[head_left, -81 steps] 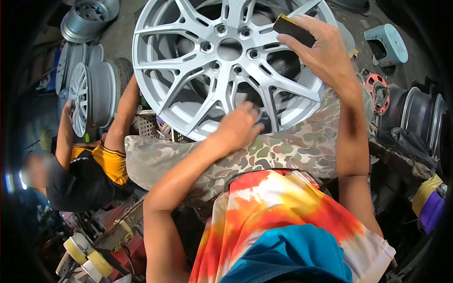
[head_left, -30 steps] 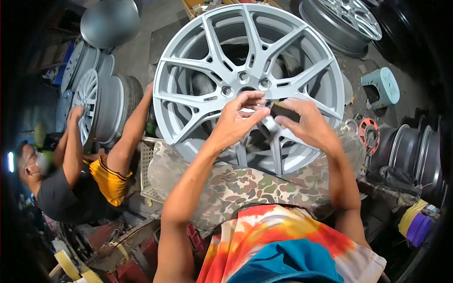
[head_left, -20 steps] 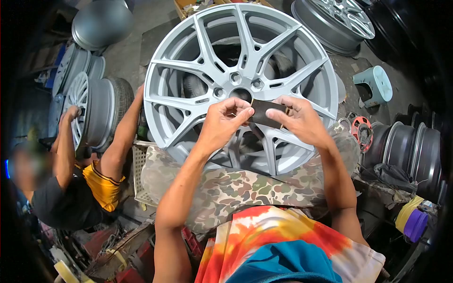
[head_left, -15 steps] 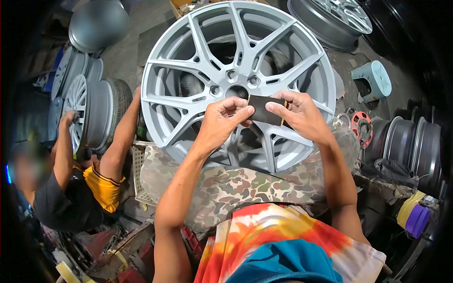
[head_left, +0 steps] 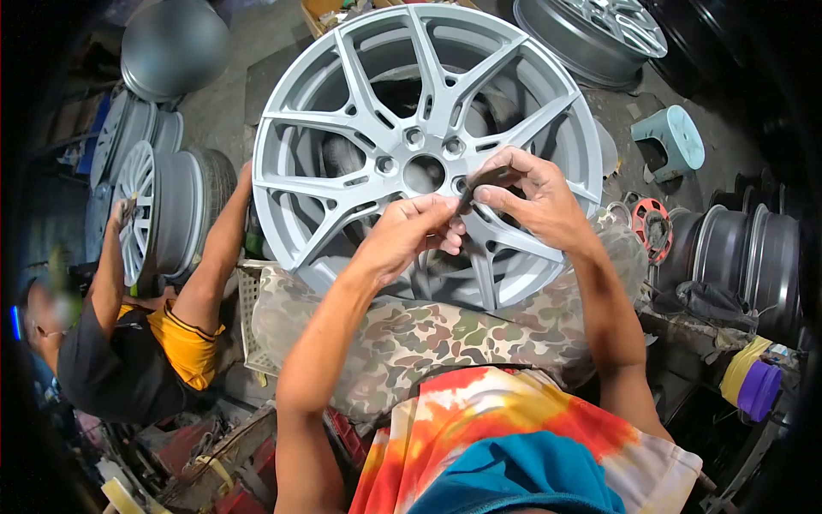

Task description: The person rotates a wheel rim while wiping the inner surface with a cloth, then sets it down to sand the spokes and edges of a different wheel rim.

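Observation:
A large grey wheel rim with Y-shaped spokes faces up in front of me. Over its lower middle, close to the centre hole, my left hand pinches one end of a small dark sheet. My right hand grips the other end, thumb below and fingers curled above. The sheet looks bent and is seen partly edge-on, and my fingers hide parts of it.
At the left a person sits with a hand on another rim. A light blue stool, a red reel and stacked rims are at the right. Camouflage cloth covers my lap.
The dark sheet has turned from nearly flat to bent and partly edge-on between my hands. My right hand has curled further over it. The other person's hand has shifted slightly on the rim.

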`<state>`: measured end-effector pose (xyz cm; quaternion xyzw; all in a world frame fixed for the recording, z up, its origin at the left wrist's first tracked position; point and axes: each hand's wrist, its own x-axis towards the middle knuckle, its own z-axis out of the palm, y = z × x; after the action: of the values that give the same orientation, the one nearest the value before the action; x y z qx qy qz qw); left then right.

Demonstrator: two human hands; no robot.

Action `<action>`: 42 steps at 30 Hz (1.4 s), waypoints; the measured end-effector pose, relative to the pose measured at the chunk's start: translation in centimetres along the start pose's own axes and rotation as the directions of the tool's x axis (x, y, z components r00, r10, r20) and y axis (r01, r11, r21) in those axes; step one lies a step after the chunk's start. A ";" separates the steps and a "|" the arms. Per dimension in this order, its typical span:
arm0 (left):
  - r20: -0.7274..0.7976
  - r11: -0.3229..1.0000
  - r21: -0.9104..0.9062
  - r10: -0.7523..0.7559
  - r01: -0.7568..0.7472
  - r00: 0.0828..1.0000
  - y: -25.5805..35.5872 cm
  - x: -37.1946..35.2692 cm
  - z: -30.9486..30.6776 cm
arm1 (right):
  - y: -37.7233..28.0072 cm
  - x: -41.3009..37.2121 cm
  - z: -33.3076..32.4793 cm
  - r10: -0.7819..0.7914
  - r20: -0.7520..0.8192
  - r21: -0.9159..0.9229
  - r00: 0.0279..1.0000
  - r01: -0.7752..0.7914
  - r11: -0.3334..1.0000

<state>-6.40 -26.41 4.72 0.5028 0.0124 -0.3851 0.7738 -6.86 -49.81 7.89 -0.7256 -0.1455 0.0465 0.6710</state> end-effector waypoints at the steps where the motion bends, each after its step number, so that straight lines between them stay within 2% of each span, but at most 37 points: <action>1: -0.005 0.995 0.090 0.038 -0.038 0.999 0.0 0.0 0.3 | 0.0 -0.1 0.0 0.124 -0.011 0.040 0.992 -0.124 0.992; 3: -0.041 0.988 0.132 0.091 -0.085 0.995 0.3 0.2 -0.2 | 0.0 -0.1 0.0 0.126 -0.022 0.030 0.992 -0.125 0.992; 5: -0.117 0.968 0.087 0.247 -0.237 0.962 1.1 0.1 -0.6 | -0.3 -0.1 0.1 0.229 -0.020 0.039 0.973 -0.229 0.973; 7: -0.126 0.957 0.104 0.282 -0.270 0.951 2.2 -0.4 -0.3 | -0.7 -0.1 0.5 0.240 0.000 0.051 0.971 -0.240 0.969; 9: -0.086 0.908 0.292 0.337 -0.300 0.937 2.5 -0.4 -0.2 | -0.7 0.0 0.7 0.252 0.013 0.064 0.968 -0.252 0.966; 11: -0.108 0.924 0.247 0.325 -0.291 0.939 2.0 -0.2 -0.3 | -0.1 0.1 0.7 0.274 0.068 0.009 0.959 -0.275 0.961; 15: -0.136 0.930 0.264 0.297 -0.254 0.945 1.8 -0.3 -0.4 | -0.2 0.2 1.2 0.318 0.068 0.004 0.946 -0.319 0.948; 17: -0.159 0.931 0.267 0.295 -0.247 0.942 1.8 -0.3 -0.2 | -0.2 0.4 1.7 0.271 0.017 0.066 0.962 -0.272 0.960; 23: -0.140 0.929 0.235 0.324 -0.287 0.936 1.4 -0.2 -0.1 | 1.2 0.3 2.3 0.233 0.035 0.182 0.972 -0.236 0.955; 33: -0.102 0.935 0.218 0.306 -0.279 0.947 1.6 -0.2 -0.2 | 0.9 0.2 2.3 0.255 0.018 0.146 0.967 -0.255 0.956; 37: -0.122 0.942 0.178 0.310 -0.286 0.943 1.4 -0.2 -0.2 | 1.3 0.3 2.5 0.205 0.000 0.170 0.979 -0.202 0.964; 40: -0.125 0.932 0.215 0.323 -0.292 0.938 1.3 -0.5 -0.1 | 1.4 0.4 2.9 0.191 -0.013 0.173 0.981 -0.186 0.967; 41: -0.142 0.912 0.285 0.343 -0.294 0.929 1.7 -0.5 0.1 | 1.6 0.4 2.9 0.151 -0.032 0.035 0.988 -0.150 0.988; 42: -0.162 0.891 0.350 0.363 -0.291 0.918 1.8 -0.5 0.3 | 1.6 0.3 2.9 0.166 -0.035 0.044 0.986 -0.164 0.985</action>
<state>-5.84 -26.02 6.47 0.6559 -0.0485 -0.1866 0.7298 -7.14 -47.07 6.03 -0.7219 -0.0709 0.0908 0.6824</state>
